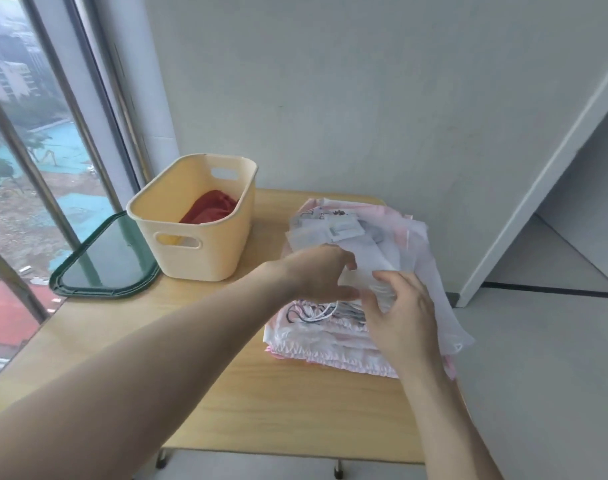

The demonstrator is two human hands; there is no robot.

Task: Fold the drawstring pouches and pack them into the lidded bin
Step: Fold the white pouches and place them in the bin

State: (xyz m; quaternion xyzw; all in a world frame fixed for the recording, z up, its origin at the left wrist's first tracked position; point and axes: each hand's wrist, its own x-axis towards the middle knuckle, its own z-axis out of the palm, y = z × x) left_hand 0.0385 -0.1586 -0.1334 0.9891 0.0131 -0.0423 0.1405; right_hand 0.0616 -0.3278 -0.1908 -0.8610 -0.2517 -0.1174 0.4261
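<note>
The top pouch (382,261), a thin white translucent one, lies on the stack of pouches (333,341) at the right edge of the tabletop (261,403), its long axis running from the far-left corner of the stack toward the near-right, where its end hangs past the table edge. Both hands meet at its middle: the left hand (319,271) comes in from the left with fingers curled onto the fabric, and the right hand (399,320) pinches it from the near side, thumb toward the left hand. The two are almost touching. The cream bin (198,258) stands open well to the left near the far-left corner, one red pouch (210,209) inside, so the left hand is nearer to it. Its green lid (105,268) lies flat beside it at the left edge.
</note>
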